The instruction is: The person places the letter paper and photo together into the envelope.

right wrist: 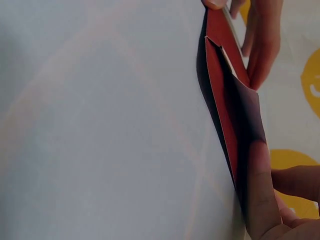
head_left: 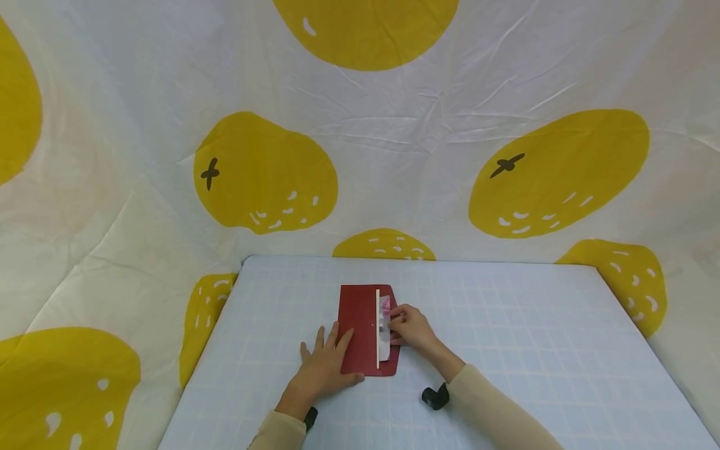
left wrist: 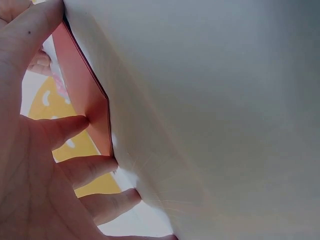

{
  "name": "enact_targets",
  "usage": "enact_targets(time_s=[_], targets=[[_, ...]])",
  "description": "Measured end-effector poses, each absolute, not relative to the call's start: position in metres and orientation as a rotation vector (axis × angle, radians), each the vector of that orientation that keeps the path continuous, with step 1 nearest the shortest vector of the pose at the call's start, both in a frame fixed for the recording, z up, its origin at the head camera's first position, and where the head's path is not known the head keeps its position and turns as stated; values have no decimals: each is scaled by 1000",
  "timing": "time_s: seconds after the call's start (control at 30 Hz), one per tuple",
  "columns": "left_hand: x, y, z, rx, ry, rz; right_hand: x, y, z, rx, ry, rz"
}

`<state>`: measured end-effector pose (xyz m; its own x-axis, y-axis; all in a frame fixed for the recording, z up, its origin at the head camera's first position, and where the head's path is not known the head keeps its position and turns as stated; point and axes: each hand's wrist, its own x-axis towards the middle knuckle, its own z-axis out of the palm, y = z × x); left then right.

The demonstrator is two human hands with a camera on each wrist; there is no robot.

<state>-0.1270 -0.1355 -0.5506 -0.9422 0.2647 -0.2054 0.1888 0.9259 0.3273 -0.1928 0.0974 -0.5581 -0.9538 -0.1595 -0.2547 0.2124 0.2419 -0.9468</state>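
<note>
Step in hand: a flat dark-red paper envelope (head_left: 362, 331), lower centre of the head view, is pinned to the pale blue checked table cover (head_left: 506, 325) while a pink-and-white printed slip (head_left: 385, 328) is worked at its open right end.
Left hand (head_left: 326, 369): fingers straight, pressed flat on the envelope's lower left.
Right hand (head_left: 410, 328): fingers curled, pinching the slip at the mouth.
Next move, judged: slip kept square to the opening, envelope kept pinned.
Count: envelopes one; slips one; hands two.
Backdrop: white cloth with yellow fruit print (head_left: 264, 172).
</note>
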Motion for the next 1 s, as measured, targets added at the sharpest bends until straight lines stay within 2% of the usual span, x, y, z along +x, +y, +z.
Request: enact_targets(time_s=[1.0], targets=[[-128, -134, -550, 337, 2824, 431, -197, 76, -556, -81, 2357, -1640]])
